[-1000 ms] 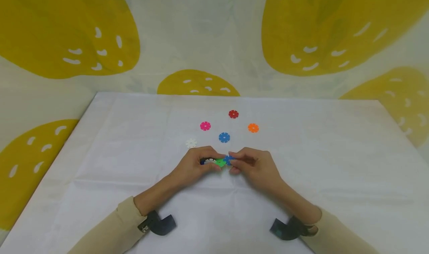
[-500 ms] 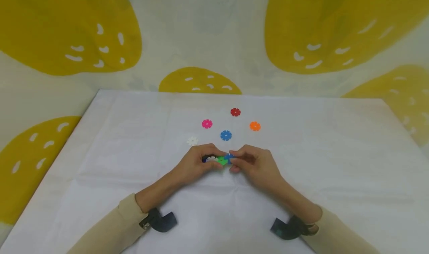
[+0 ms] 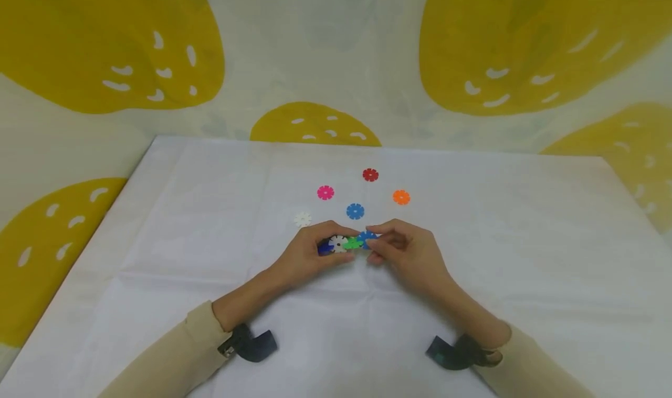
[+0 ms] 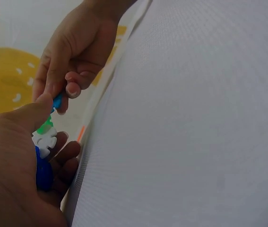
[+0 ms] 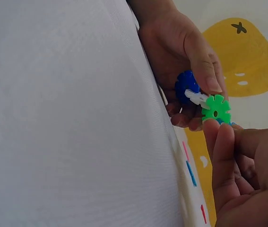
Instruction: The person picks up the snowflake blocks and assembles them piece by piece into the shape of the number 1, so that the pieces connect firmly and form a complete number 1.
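Observation:
My left hand holds a short chain of notched plastic discs, its fingers and thumb curled about it. A dark blue disc lies toward the palm, slotted to a white disc. A green disc follows, close by the left thumb in the right wrist view. At the chain's right end, my right hand pinches a lighter blue disc between thumb and fingers. That blue disc meets the green one's edge, and the right fingertips hide part of it. Both hands are above the white-covered table.
Beyond the hands, loose discs lie flat on the table: red, pink, orange, blue and white. The white one is right behind the left hand. A patterned cloth hangs past the table's far edge.
The right hand has shifted slightly right and up with the blue disc. The held chain has tilted, so the white disc now faces the head camera more fully. Loose discs stay put.

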A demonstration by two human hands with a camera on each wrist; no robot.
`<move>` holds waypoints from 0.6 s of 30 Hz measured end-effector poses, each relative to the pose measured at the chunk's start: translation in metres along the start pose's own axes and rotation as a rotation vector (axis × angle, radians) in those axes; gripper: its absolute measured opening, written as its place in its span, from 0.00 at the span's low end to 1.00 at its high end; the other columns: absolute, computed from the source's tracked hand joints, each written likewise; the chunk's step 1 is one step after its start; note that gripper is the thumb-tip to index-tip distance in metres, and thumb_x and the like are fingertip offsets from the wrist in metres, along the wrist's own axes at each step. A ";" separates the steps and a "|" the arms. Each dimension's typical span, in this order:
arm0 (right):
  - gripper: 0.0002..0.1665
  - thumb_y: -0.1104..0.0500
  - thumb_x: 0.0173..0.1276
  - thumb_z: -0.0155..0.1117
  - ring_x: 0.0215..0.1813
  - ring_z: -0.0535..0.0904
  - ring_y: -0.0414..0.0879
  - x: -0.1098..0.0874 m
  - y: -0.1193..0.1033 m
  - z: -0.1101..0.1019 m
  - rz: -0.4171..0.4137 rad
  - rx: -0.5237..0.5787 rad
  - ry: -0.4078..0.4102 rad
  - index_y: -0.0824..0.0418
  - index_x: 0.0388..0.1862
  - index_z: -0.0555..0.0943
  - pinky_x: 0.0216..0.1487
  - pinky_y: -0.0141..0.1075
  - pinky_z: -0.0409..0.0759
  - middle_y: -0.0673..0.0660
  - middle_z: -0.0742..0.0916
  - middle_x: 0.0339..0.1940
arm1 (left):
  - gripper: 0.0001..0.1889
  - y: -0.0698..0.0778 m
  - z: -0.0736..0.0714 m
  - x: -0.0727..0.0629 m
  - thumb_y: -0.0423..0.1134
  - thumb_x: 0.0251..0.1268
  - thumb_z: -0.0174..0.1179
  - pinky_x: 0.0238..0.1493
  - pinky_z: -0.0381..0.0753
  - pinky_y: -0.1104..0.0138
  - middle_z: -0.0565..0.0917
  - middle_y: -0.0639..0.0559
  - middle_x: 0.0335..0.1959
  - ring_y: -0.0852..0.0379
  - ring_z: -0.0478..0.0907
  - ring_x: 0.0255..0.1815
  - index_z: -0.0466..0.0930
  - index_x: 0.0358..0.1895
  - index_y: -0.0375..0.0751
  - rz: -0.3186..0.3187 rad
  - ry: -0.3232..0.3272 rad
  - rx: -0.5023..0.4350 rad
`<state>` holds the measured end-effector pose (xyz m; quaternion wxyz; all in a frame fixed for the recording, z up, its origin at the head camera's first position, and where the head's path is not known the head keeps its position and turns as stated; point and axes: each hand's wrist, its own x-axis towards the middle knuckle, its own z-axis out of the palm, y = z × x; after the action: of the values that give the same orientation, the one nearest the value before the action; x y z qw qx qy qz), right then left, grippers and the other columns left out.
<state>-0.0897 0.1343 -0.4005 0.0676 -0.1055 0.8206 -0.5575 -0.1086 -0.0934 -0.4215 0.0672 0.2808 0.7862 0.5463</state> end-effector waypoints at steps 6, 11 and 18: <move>0.15 0.60 0.65 0.67 0.30 0.85 0.45 -0.001 -0.004 0.001 0.024 0.049 -0.016 0.56 0.51 0.81 0.38 0.33 0.82 0.52 0.87 0.29 | 0.20 -0.002 0.000 -0.001 0.40 0.56 0.70 0.45 0.77 0.66 0.82 0.65 0.44 0.63 0.77 0.46 0.81 0.54 0.52 0.049 0.039 0.027; 0.15 0.59 0.65 0.67 0.29 0.85 0.45 -0.003 -0.006 0.005 0.034 0.051 -0.003 0.56 0.50 0.80 0.38 0.32 0.81 0.52 0.87 0.28 | 0.20 -0.002 0.000 -0.002 0.39 0.56 0.70 0.45 0.78 0.66 0.83 0.61 0.44 0.62 0.78 0.46 0.81 0.54 0.48 0.111 0.075 0.036; 0.14 0.57 0.65 0.67 0.26 0.83 0.48 -0.006 -0.009 0.010 0.046 0.080 0.000 0.54 0.48 0.79 0.32 0.35 0.81 0.51 0.86 0.26 | 0.21 -0.002 0.001 0.000 0.37 0.55 0.70 0.42 0.79 0.66 0.83 0.58 0.41 0.60 0.78 0.43 0.81 0.54 0.46 0.155 0.061 0.004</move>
<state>-0.0802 0.1238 -0.3956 0.0847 -0.0837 0.8000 -0.5881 -0.1087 -0.0928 -0.4240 0.0000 0.3241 0.7648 0.5568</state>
